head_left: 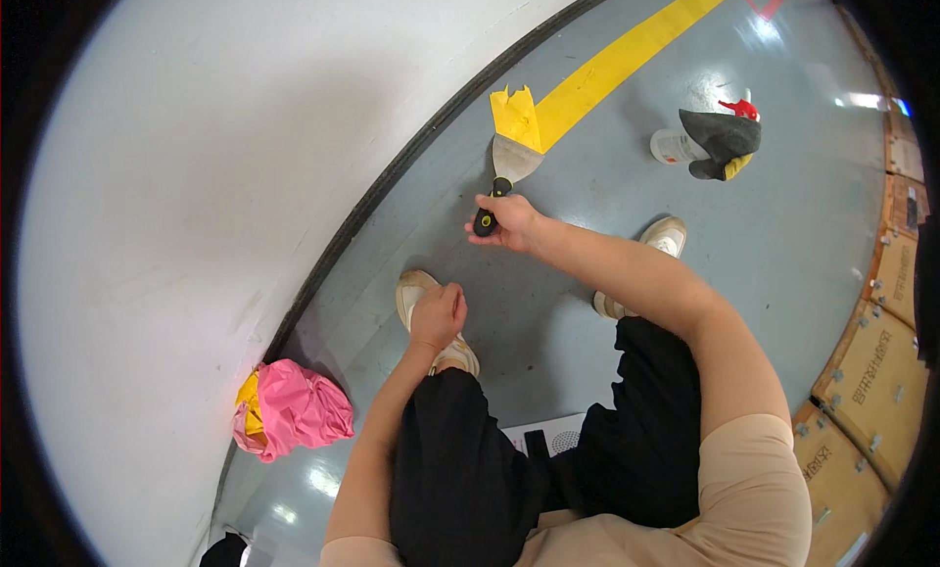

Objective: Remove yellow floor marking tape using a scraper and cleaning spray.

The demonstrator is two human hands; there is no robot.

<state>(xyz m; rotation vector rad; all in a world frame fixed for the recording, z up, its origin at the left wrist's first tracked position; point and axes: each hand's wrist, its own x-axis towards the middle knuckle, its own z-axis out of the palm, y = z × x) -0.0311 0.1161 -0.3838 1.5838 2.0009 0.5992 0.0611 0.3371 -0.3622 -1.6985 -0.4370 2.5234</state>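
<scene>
My right hand [507, 220] grips the black handle of a scraper [516, 160] with a broad metal blade. The blade meets the near end of a yellow floor tape strip [627, 63]. A torn yellow tape flap [515, 118] with a ragged edge stands out beyond the blade, towards the wall. Curled into a fist, my left hand [438, 317] is above my left shoe [413, 291], with nothing showing in it.
A white wall [225, 156] with a black base strip [392, 165] curves along the left. Beside it lies a pink bag [305, 410] with yellow stuff inside. A spray bottle [674, 147] draped with a dark glove [723, 139] is at right. Wooden crates [876, 361] line the right edge.
</scene>
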